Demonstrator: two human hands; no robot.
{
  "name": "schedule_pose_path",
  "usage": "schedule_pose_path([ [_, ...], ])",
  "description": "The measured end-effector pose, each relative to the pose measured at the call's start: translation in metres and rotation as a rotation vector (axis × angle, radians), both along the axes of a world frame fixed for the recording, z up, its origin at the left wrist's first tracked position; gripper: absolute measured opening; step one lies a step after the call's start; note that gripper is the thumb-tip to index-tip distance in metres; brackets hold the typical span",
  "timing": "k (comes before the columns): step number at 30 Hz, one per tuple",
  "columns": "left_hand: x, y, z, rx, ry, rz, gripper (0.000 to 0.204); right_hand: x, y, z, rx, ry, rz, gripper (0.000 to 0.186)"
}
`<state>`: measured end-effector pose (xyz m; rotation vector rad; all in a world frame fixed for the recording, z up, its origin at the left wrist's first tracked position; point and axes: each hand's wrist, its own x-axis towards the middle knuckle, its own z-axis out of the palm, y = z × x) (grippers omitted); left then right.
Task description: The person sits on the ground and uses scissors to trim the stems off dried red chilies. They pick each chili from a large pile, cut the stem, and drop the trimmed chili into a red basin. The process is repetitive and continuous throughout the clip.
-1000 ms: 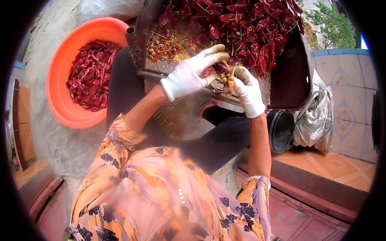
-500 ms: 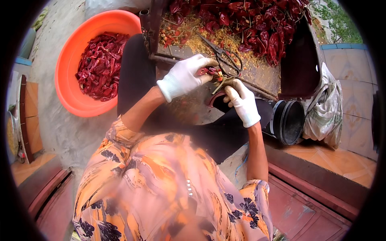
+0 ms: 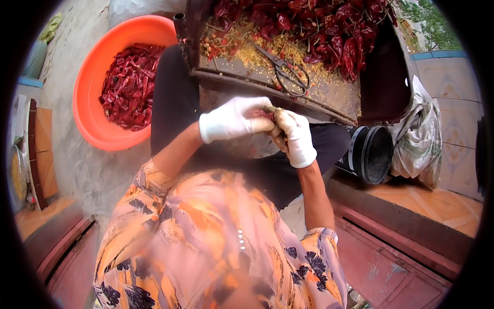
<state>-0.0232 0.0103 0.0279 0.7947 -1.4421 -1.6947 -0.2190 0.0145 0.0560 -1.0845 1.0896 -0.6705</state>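
Both hands wear white gloves and meet above my lap. My left hand [image 3: 236, 119] is closed around a dried red chili pepper [image 3: 261, 114], most of it hidden by the fingers. At the pepper's stem end, my right hand [image 3: 294, 135] pinches with thumb and fingers. Beyond the hands, a pair of dark scissors [image 3: 284, 69] lies on the tray [image 3: 329, 92], untouched, among loose yellow seeds [image 3: 252, 54]. A heap of dried red chilies [image 3: 334, 31] fills the tray's far side.
An orange basin [image 3: 87, 92] with torn red chili pieces [image 3: 131, 87] stands at my left. Right of my knee lies a black bucket [image 3: 375, 154] on its side, beside a whitish woven sack [image 3: 419, 139]. A pale sack [image 3: 146, 11] sits beyond the basin.
Both hands have drawn back from the tray edge and scissors toward me. They have come together, and the right hand now pinches the stem end of the pepper.
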Motion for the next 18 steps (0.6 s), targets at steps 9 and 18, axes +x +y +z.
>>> schedule_pose_path([
  [9, 0.007, -0.005, -0.001, 0.244, 0.133, -0.114, 0.021, 0.016, 0.012, -0.035, 0.354, -0.857, -0.034, 0.048],
  [18, 0.018, 0.009, -0.028, 0.535, 0.579, 0.042, 0.018, -0.005, 0.004, -0.021, 0.189, -0.270, -0.019, 0.035],
])
